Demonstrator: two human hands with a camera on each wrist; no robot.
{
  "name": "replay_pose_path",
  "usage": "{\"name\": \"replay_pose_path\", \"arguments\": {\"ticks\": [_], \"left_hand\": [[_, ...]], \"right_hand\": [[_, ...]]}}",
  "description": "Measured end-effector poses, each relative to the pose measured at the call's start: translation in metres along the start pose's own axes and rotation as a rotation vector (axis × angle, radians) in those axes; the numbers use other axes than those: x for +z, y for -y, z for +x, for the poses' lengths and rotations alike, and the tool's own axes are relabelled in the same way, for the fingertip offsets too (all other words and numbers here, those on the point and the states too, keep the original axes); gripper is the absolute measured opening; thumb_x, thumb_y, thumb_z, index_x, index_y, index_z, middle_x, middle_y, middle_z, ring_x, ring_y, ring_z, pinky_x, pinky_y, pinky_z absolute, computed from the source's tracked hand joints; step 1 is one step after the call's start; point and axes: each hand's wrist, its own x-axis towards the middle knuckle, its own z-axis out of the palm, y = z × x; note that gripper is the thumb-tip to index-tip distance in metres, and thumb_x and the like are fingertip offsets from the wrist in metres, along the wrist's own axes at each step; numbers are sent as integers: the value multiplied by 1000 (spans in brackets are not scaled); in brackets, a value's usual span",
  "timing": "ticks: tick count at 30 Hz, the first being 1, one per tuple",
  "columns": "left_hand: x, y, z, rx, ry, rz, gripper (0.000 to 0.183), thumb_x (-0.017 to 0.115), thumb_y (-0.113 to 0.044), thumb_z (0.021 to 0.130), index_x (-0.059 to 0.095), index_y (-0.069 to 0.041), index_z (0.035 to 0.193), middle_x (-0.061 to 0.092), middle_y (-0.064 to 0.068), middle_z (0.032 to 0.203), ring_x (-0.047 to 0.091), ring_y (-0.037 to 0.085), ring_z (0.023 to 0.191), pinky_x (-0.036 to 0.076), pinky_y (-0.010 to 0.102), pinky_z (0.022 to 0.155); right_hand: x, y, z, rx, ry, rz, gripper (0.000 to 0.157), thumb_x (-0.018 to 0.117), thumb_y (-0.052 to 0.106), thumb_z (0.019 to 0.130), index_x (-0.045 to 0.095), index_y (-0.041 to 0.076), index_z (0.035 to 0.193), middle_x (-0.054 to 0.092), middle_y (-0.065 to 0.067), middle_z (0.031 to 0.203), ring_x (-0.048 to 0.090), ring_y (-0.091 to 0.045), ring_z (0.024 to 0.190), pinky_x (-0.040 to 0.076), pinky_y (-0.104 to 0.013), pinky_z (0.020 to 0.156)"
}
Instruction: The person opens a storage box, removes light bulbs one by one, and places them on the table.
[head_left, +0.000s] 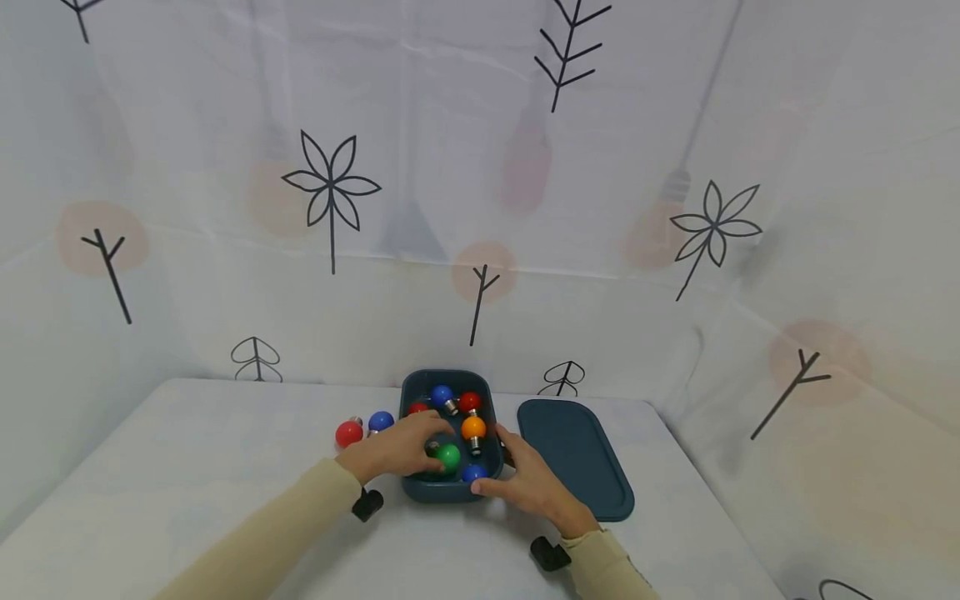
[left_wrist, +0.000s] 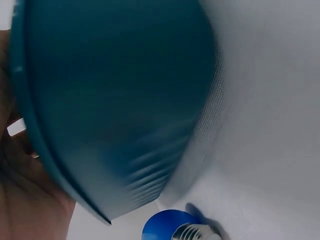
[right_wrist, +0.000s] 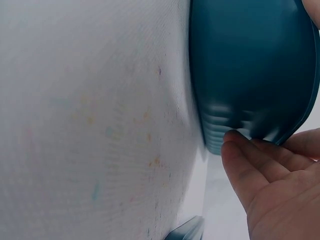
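Note:
A dark teal plastic box [head_left: 442, 493] stands on the table with several small light bulbs inside. My left hand [head_left: 401, 446] reaches over its left rim, fingers bent loosely above the inside, thumb beside a green bulb [head_left: 448, 457]. A gap shows between the forefinger and that bulb. My right hand [head_left: 532, 479] holds the near right corner of the box, thumb at the front rim and fingers against the outer right wall [right_wrist: 250, 85]. Near that thumb lies a blue bulb [head_left: 474, 473]. An orange bulb [head_left: 473, 428], a red bulb [head_left: 470, 402] and another blue bulb [head_left: 442, 395] lie farther in.
Left of the box, a red bulb [head_left: 348, 434] and a blue bulb [head_left: 381, 421] lie on the white table [head_left: 187, 475]. A flat teal lid [head_left: 581, 458] lies to the right of the box. Behind the table hangs a patterned white cloth [head_left: 420, 308].

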Motion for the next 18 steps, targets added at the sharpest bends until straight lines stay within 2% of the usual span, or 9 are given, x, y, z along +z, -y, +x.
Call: {"name": "replay_pose_path", "arguments": {"ticks": [6, 18], "left_hand": [[6, -1, 11, 1, 6, -12, 45, 75, -30, 83, 62, -18, 124, 55, -1, 116, 53, 17, 104, 50, 38, 91], [14, -4, 32, -24, 4, -4, 43, 75, -27, 83, 62, -16, 122, 56, 1, 124, 52, 16, 105, 48, 35, 94]], "right_hand": [[0, -1, 0, 0, 3, 14, 99, 71, 52, 79, 20, 10, 152, 30, -15, 151, 47, -31, 126, 41, -48, 101], [-1, -1, 1, -3, 5, 17, 98, 71, 50, 81, 19, 9, 153, 29, -14, 151, 46, -29, 127, 40, -48, 102]]}}
